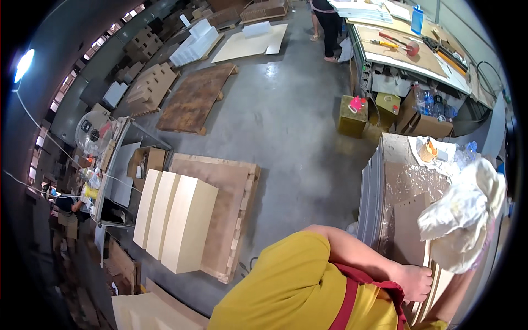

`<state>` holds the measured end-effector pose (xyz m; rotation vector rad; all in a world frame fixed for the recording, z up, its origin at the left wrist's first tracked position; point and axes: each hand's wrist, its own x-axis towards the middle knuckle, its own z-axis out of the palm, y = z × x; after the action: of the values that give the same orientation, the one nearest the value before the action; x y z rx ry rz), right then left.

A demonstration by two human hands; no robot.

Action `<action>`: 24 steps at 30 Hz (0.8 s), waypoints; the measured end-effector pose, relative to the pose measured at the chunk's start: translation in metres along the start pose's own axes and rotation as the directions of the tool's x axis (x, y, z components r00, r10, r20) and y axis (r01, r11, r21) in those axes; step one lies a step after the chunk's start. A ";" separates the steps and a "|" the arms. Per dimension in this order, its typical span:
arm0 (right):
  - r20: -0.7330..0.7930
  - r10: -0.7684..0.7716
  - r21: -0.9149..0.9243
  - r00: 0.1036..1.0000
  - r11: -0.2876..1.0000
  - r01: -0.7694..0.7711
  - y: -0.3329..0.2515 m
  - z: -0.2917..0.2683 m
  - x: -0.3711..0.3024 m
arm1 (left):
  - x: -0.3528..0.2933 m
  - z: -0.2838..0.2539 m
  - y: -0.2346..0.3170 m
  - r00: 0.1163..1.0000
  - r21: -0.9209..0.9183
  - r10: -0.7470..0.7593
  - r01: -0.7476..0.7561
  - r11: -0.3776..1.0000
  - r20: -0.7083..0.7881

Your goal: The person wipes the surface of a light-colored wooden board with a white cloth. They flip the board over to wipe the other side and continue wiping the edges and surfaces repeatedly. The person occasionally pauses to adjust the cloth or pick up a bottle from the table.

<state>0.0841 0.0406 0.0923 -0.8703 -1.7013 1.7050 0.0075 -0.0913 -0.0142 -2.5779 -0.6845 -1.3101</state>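
My left hand [417, 282] is closed at the edge of a light wooden board [435, 286], its fingers curled against it, at the lower right. Beside that hand stands an upright brown panel [410, 228] with small holes along its top edge. My right forearm comes up from the lower right corner. Its hand is hidden behind or inside a crumpled white cloth [462, 212], so its fingers do not show. Both arms are over a stack of grey-edged boards [373, 192]. On the stack's far end sits an orange pot [428, 151] on white sheeting, near a clear plastic bottle [467, 151].
Three pale wooden box-like pieces [190, 225] stand on a pallet [242, 220] at left. A workbench [396, 47] with tools is at the far right, above metal cans [352, 118]. A person [327, 27] stands beside it. A brown pallet [198, 99] lies farther back.
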 end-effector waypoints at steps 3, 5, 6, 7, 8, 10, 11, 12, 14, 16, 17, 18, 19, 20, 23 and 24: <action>-0.184 -0.047 -0.179 0.982 0.984 0.013 -0.012 -0.035 -0.050 | 0.006 -0.013 0.002 0.995 -0.026 0.052 -0.050 0.998 0.086; -0.302 -0.085 -0.293 0.949 0.956 -0.007 -0.024 -0.054 -0.086 | 0.006 -0.016 0.004 0.992 -0.011 0.009 -0.008 1.000 0.125; -0.349 -0.105 -0.348 0.931 0.937 -0.025 -0.032 -0.063 -0.104 | 0.006 -0.012 0.002 0.991 -0.018 0.003 0.000 1.000 0.136; -0.379 -0.123 -0.384 0.917 0.922 -0.035 -0.032 -0.075 -0.118 | 0.005 -0.015 0.000 0.983 -0.024 -0.064 0.069 0.997 0.174; -0.433 -0.140 -0.427 0.890 0.902 -0.066 -0.038 -0.084 -0.142 | 0.007 -0.023 -0.001 0.972 -0.051 -0.107 0.120 0.991 0.208; -0.555 -0.160 -0.484 0.816 0.860 -0.160 -0.048 -0.093 -0.200 | 0.017 -0.029 -0.004 0.966 -0.087 -0.082 0.106 0.991 0.246; -0.605 -0.164 -0.509 0.779 0.832 -0.220 -0.056 -0.093 -0.233 | 0.021 -0.025 -0.004 0.962 -0.071 -0.050 0.071 0.995 0.270; -0.648 -0.169 -0.524 0.743 0.806 -0.275 -0.062 -0.088 -0.263 | 0.024 -0.021 -0.008 0.957 -0.055 -0.017 0.035 0.998 0.289; -0.681 -0.101 -0.526 0.725 0.756 -0.389 -0.062 -0.083 -0.300 | 0.016 -0.006 -0.021 0.939 0.038 -0.070 0.061 0.997 0.335; -0.711 0.069 -0.470 0.700 0.694 -0.545 -0.065 -0.058 -0.330 | 0.022 -0.014 -0.022 0.981 -0.098 -0.033 0.052 0.994 0.191; -0.720 0.159 -0.437 0.676 0.653 -0.619 -0.065 -0.046 -0.340 | 0.023 -0.014 -0.020 0.983 -0.084 -0.032 0.048 0.995 0.182; -0.694 0.317 -0.373 0.647 0.609 -0.699 -0.064 -0.035 -0.348 | 0.024 -0.011 -0.019 0.985 -0.059 -0.031 0.042 0.997 0.171; -0.702 0.313 -0.398 0.640 0.573 -0.717 -0.061 -0.020 -0.356 | 0.025 -0.012 -0.019 0.984 -0.057 -0.020 0.031 0.998 0.177; -0.702 0.311 -0.427 0.640 0.536 -0.728 -0.056 -0.008 -0.365 | 0.026 -0.011 -0.018 0.983 -0.047 -0.016 0.025 0.999 0.184; -0.747 0.173 -0.598 0.642 0.250 -0.762 -0.014 -0.005 -0.428 | 0.038 -0.001 -0.021 0.985 -0.048 0.021 -0.013 0.999 0.170; -0.774 0.203 -0.570 0.600 0.190 -0.800 -0.009 -0.005 -0.437 | 0.040 0.003 -0.022 0.988 -0.043 0.021 -0.015 0.999 0.154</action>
<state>0.3606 -0.2968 0.1233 -2.4914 -1.9094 0.4065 0.0198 -0.0575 0.0144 -2.7345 -0.6635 -1.1396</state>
